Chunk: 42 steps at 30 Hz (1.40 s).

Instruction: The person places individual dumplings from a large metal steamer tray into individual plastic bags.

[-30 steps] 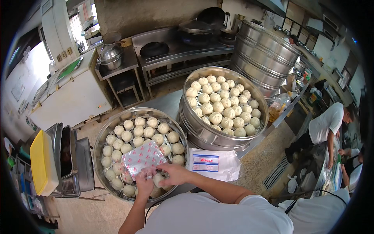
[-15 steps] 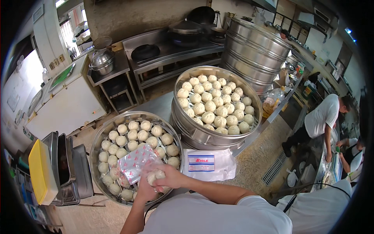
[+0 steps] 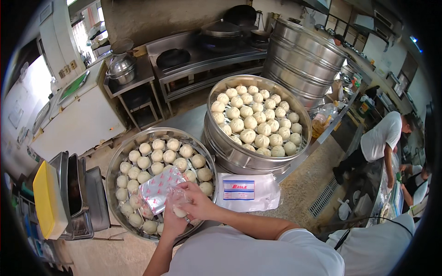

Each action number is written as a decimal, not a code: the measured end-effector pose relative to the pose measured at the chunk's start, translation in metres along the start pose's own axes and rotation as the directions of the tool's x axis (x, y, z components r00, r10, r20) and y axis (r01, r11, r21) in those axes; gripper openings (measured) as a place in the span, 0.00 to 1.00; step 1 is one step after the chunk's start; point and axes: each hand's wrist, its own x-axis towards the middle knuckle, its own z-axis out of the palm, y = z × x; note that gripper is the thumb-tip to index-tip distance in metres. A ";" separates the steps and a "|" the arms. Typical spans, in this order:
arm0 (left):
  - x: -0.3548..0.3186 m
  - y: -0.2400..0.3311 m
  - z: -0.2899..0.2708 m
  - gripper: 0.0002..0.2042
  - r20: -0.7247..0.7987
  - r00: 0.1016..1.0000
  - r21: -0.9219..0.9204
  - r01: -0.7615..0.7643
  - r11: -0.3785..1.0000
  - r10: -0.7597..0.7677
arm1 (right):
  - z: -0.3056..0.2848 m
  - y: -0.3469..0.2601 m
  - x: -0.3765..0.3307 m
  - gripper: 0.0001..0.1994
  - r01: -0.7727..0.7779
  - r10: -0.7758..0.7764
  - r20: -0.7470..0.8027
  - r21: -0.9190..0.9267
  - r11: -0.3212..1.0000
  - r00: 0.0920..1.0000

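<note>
Both my hands are closed on a plastic bag with silver and pink print and a clear mouth, held over a round metal steamer tray. My left hand grips it from below, where a pale bun shows through the clear part. My right hand has its fingers bent around the clear mouth. Several smooth buns sit in rows in this tray, some hidden behind the bag and hands. Pleated buns fill a second steamer tray, stacked farther right.
A white printed bag lies right of the near tray. Tall stacked steamers and an oil jug stand at the back right. Metal pans and a yellow-lidded box are at left. A co-worker bends over a counter at right.
My right hand has shifted up and slightly left, onto the clear mouth of the bag. Less of the bun shows between my hands. The view has shifted slightly.
</note>
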 end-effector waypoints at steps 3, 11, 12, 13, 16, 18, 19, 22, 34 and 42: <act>-0.007 -0.009 -0.008 0.37 0.009 0.998 0.044 -0.057 0.997 0.057 | 0.002 -0.003 0.000 0.15 0.121 -0.110 0.066 -0.190 0.974 0.992; -0.018 0.002 -0.012 0.21 0.036 0.999 0.025 -0.036 0.999 0.035 | 0.013 -0.013 0.000 0.12 0.250 -0.190 0.236 -0.254 0.934 0.953; -0.022 0.001 -0.011 0.21 0.026 0.999 0.026 -0.034 0.999 0.033 | 0.016 -0.010 0.000 0.12 0.196 -0.134 0.261 -0.230 0.953 0.956; -0.025 -0.003 -0.014 0.20 0.015 0.999 0.027 -0.033 0.999 0.033 | 0.018 -0.013 0.002 0.12 0.201 -0.135 0.287 -0.212 0.956 0.948; -0.031 -0.005 -0.020 0.19 -0.010 1.000 0.047 0.003 0.999 -0.002 | 0.012 -0.024 0.018 0.12 0.230 -0.161 0.412 -0.124 0.965 0.897; -0.037 -0.002 -0.026 0.22 -0.058 0.983 0.055 0.178 0.983 -0.175 | 0.002 -0.002 0.035 0.10 -0.053 0.011 0.260 0.155 0.986 0.965; -0.041 -0.007 -0.034 0.22 -0.078 0.980 0.054 0.188 0.981 -0.183 | -0.006 0.004 0.049 0.11 -0.201 0.175 0.204 0.116 0.973 0.963; -0.040 -0.010 -0.053 0.26 -0.207 0.939 0.011 0.283 0.959 -0.274 | -0.031 0.053 0.079 0.09 -0.329 0.316 -0.110 -0.133 0.935 0.942; -0.015 -0.031 -0.119 0.28 -0.628 0.758 0.109 0.312 0.944 -0.178 | -0.011 0.080 0.104 0.13 -0.416 0.476 -0.087 -0.637 0.649 0.875; -0.003 -0.062 -0.126 0.26 -0.602 0.740 0.078 0.429 0.900 -0.300 | -0.012 0.110 0.100 0.08 -0.364 0.374 -0.060 -0.411 0.836 0.926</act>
